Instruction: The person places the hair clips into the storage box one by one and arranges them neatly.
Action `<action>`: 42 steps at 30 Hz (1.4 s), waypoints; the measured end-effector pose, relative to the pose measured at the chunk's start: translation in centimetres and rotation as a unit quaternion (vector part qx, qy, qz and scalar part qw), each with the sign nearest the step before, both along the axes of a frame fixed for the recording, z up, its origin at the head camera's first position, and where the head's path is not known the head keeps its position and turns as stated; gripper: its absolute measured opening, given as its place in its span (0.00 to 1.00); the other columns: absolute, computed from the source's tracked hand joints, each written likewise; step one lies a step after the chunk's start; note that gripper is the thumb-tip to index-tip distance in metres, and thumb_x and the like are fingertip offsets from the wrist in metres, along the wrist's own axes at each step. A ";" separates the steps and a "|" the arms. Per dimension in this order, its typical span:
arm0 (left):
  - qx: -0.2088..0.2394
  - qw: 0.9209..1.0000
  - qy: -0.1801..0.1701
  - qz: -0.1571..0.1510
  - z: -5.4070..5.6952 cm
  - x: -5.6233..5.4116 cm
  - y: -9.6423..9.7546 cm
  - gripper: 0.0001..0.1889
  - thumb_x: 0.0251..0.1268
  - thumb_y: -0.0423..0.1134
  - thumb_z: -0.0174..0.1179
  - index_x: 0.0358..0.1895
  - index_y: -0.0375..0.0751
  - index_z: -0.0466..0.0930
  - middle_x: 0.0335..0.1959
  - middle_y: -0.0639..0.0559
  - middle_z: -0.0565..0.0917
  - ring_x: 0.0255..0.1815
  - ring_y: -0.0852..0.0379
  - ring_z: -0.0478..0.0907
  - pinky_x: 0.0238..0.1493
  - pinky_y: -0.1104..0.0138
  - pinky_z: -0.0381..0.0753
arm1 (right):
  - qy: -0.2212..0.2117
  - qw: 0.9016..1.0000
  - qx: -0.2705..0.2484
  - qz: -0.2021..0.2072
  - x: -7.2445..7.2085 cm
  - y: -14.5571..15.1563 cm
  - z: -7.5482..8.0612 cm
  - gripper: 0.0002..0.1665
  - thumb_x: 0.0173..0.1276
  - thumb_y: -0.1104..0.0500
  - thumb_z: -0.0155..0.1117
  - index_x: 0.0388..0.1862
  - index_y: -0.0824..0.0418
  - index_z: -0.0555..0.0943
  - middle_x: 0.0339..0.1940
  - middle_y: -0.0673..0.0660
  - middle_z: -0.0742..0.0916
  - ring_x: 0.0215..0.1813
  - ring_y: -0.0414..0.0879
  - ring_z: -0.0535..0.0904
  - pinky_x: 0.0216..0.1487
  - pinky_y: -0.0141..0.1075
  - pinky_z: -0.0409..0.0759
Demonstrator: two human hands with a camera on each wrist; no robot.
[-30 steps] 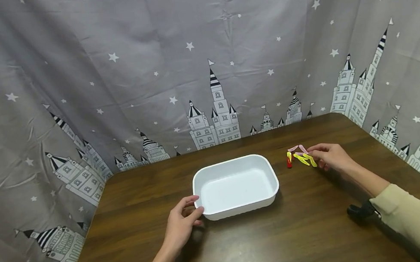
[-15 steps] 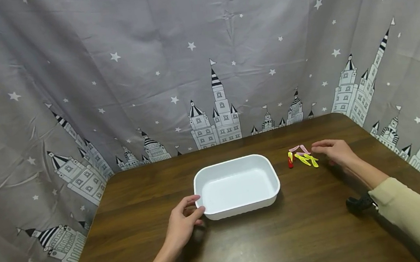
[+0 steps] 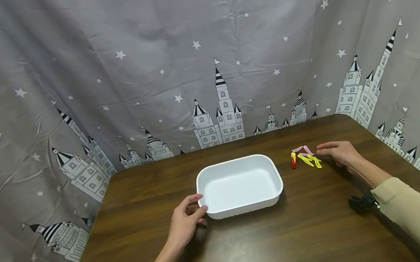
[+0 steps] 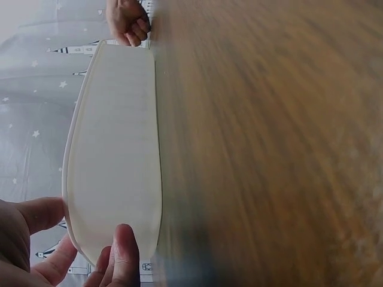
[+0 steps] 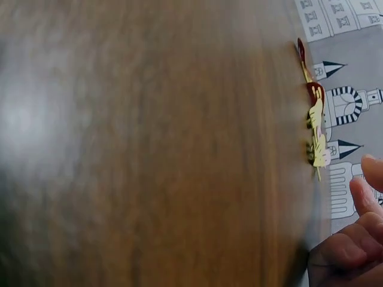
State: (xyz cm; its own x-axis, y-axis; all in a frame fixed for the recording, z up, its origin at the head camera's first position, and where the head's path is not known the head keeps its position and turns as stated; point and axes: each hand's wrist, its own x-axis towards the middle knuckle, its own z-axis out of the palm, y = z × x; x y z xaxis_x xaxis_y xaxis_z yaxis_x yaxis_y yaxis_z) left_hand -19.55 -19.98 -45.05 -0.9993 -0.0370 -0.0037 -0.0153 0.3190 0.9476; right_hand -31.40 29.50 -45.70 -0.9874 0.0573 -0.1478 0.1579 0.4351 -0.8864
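My left hand (image 3: 183,222) grips the near left corner of a white rectangular tray (image 3: 242,210), thumb and fingers on either side of its rim. The left wrist view shows the same tray (image 4: 114,137) from its side wall. To the right of it lies a small cluster of snap hair clips: pink ones (image 3: 308,150), yellow ones (image 3: 305,160) and a red one (image 3: 293,164). My right hand (image 3: 340,153) hovers just right of the cluster, fingers loosely bent, with nothing visible between them. In the right wrist view the clips (image 5: 317,119) lie beyond the fingertips.
A brown wooden table (image 3: 277,244) bears the tray and the clips. Behind its far edge hangs a grey curtain (image 3: 129,71) printed with castles and stars. A black strap (image 3: 362,202) sits by the right sleeve (image 3: 410,212).
The right hand's fingertips, at the clips a second ago, have drawn back a little to the right. The left hand keeps its hold on the tray. The head view has shifted slightly.
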 end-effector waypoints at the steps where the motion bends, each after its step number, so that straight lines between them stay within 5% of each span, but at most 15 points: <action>1: 0.000 1.000 0.000 0.000 0.0 0.0 0.0 0.18 0.65 0.35 0.68 0.58 0.40 0.80 0.48 0.41 0.83 0.41 0.49 0.83 0.36 0.63 0.86 | -0.003 1.000 -0.001 0.003 -0.1 0.1 -0.1 0.33 0.70 0.52 0.67 0.67 0.71 0.75 0.15 0.39 0.70 0.15 0.36 0.59 0.20 0.33 0.66; 16: -0.012 1.000 -0.001 0.004 0.0 -0.3 0.1 0.19 0.65 0.34 0.67 0.58 0.40 0.81 0.52 0.41 0.83 0.43 0.51 0.82 0.38 0.62 0.86 | -0.020 0.999 -0.024 0.016 -0.6 1.3 -1.1 0.36 0.67 0.52 0.70 0.66 0.72 0.74 0.08 0.37 0.64 0.12 0.34 0.56 0.15 0.30 0.61; 23: -0.013 1.000 -0.003 0.006 0.0 -0.4 0.0 0.19 0.64 0.34 0.67 0.58 0.39 0.81 0.45 0.41 0.86 0.44 0.49 0.83 0.40 0.60 0.86 | -0.022 0.999 0.010 0.029 -1.0 1.3 -1.2 0.35 0.66 0.49 0.71 0.65 0.69 0.77 0.09 0.37 0.64 0.13 0.36 0.57 0.16 0.31 0.62; 28: -0.013 1.000 -0.003 0.002 0.1 -0.4 -0.1 0.19 0.65 0.34 0.67 0.59 0.39 0.80 0.47 0.41 0.85 0.47 0.48 0.83 0.41 0.60 0.86 | -0.024 0.998 0.045 0.045 -1.2 1.1 -1.0 0.34 0.66 0.49 0.71 0.63 0.68 0.79 0.16 0.40 0.74 0.13 0.37 0.58 0.16 0.32 0.63; 35: -0.012 1.000 0.002 0.004 0.1 -0.5 -0.1 0.19 0.65 0.33 0.67 0.59 0.39 0.80 0.53 0.41 0.81 0.48 0.48 0.82 0.40 0.61 0.86 | -0.024 0.996 0.068 0.059 -1.7 0.9 -1.2 0.31 0.64 0.50 0.73 0.61 0.67 0.81 0.12 0.40 0.63 0.12 0.36 0.56 0.16 0.31 0.61; 42: -0.020 1.000 0.001 0.003 -0.1 -0.5 0.1 0.20 0.65 0.34 0.67 0.59 0.39 0.80 0.53 0.39 0.80 0.46 0.49 0.82 0.40 0.62 0.86 | -0.014 0.995 0.073 0.064 -1.7 1.3 -1.8 0.30 0.60 0.51 0.76 0.57 0.68 0.84 0.12 0.41 0.63 0.12 0.36 0.56 0.16 0.31 0.60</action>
State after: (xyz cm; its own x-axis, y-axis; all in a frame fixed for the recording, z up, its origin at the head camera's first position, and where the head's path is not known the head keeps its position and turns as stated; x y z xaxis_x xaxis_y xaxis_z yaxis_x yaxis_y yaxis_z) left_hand -20.04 -19.84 -45.16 -0.9991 -0.0422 -0.0006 -0.0156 0.3563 0.9342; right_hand -33.08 30.78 -47.47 -0.9834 -0.0458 -0.1755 0.1174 0.5765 -0.8086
